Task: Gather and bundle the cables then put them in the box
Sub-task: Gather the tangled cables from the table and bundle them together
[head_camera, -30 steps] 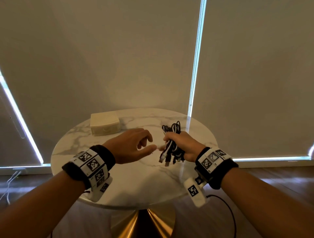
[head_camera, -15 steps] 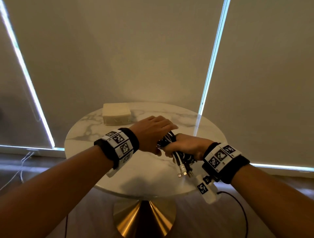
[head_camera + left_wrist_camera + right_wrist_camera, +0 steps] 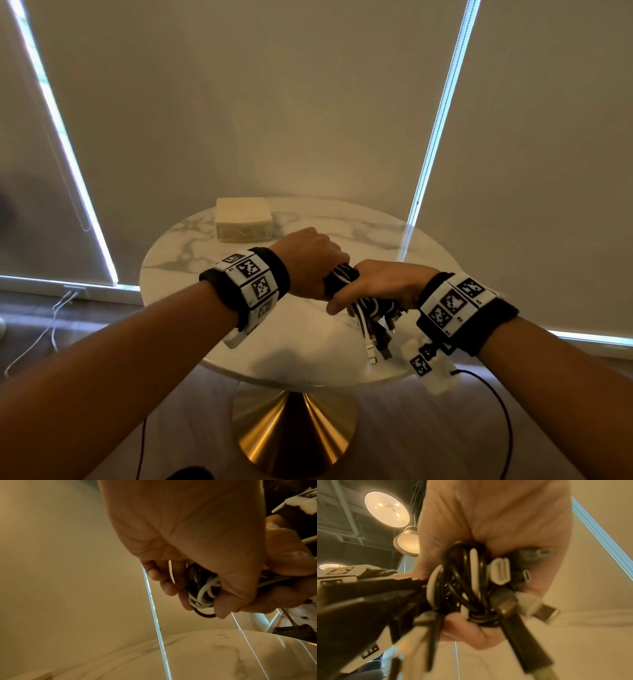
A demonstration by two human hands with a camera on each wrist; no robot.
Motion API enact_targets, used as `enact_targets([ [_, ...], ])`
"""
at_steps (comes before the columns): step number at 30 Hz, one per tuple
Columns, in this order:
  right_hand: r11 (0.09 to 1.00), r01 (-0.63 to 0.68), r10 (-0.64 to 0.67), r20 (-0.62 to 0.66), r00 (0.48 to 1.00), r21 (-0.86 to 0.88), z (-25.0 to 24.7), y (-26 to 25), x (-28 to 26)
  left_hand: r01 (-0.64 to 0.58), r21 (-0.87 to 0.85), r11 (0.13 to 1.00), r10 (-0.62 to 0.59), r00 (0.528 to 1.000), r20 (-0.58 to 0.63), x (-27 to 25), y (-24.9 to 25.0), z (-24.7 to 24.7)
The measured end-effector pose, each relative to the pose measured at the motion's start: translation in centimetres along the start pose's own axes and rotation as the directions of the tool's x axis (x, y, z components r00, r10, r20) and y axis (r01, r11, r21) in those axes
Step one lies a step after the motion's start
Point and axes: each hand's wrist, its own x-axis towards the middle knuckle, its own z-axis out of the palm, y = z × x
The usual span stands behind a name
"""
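Both hands, left hand [image 3: 310, 263] and right hand [image 3: 380, 284], gripped the cables [image 3: 342, 275] above the bench [image 3: 191, 246]; light, limp and springy, the bundle seemed best clasped mid-coil, box [image 3: 244, 219] well apart

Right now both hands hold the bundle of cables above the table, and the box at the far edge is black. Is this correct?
Not quite: the head view shows the box is cream, not black. Both the left hand and the right hand do hold the bundle of cables above the table.

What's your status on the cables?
Both hands, left hand and right hand, grip the cable bundle. Box closed, far side. Nothing between.
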Motion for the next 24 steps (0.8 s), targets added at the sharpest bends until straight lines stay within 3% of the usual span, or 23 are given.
enact_targets([
  [10,0.986,0.048,-0.060,-0.067,0.996,-0.159,-0.2,0.1,-0.7,0.056,-0.025,0.998,-0.055,0.997,0.051,0.1,0.3,-0.5],
  [13,0.967,0.030,-0.054,-0.089,0.995,-0.252,0.0,-0.2,-0.8,0.057,-0.073,0.996,-0.047,0.989,0.139,0.1,0.5,-0.5],
  [17,0.941,-0.010,-0.044,-0.154,0.987,-0.338,0.8,-0.4,-1.0,0.162,-0.200,0.966,-0.081,0.930,0.360,0.3,0.6,-0.8],
  [24,0.869,0.031,-0.091,-0.098,0.991,-0.493,1.6,-0.9,-1.3,0.347,-0.286,0.893,-0.139,0.818,0.558,0.0,0.8,-0.5],
])
